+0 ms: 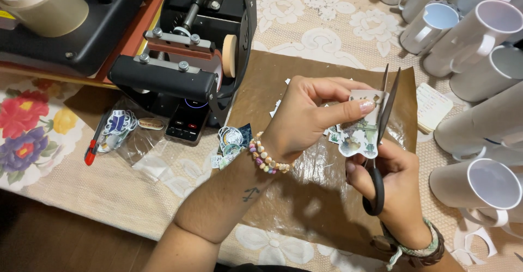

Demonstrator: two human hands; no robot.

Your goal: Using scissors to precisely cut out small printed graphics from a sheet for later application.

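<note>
Scissors [381, 136] gripped in right hand [395, 187], blades apart | left hand [305, 117] pinches printed sticker [362, 133] | brown paper [305, 185] beneath

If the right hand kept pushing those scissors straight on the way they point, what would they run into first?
The right hand aims the open scissors up and away; the printed paper cutout sits against the blades, so it comes first. Beyond that, probably bare brown sheet, though depth is unclear.

tape roll [41, 2] cropped, scissor handles [373, 193] partly hidden
</note>
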